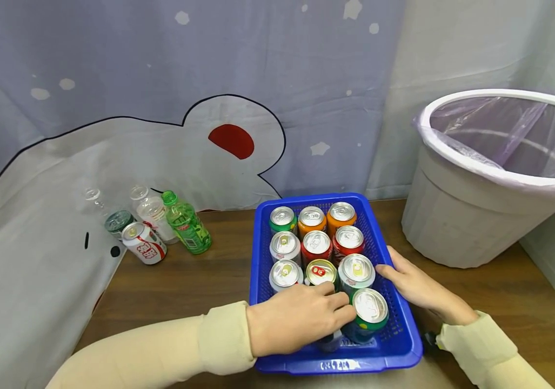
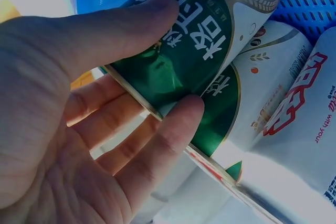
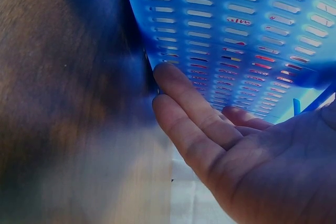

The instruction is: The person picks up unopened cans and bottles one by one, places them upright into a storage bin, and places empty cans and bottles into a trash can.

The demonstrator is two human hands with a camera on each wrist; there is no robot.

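A blue plastic basket (image 1: 406, 337) holds several upright drink cans in rows. My left hand (image 1: 299, 319) reaches over its near part. In the left wrist view, its thumb and fingers hold a green-and-silver can (image 2: 173, 72) with white lettering, tilted in that view. A similar green-and-white can (image 2: 215, 114) stands beside it, then a white can (image 2: 299, 114) with red lettering. From above, the left hand mostly hides the held can. My right hand (image 1: 415, 283) holds the basket's right side, thumb over the rim and fingers along the slotted outer wall (image 3: 231, 40).
At left on the wooden table (image 1: 194, 289) are a green bottle (image 1: 187, 224), a white-and-red can (image 1: 144, 243) and clear bottles (image 1: 155, 213). A large white bin (image 1: 457, 216) with a purple liner stands at right. A patterned curtain (image 1: 160, 65) hangs behind.
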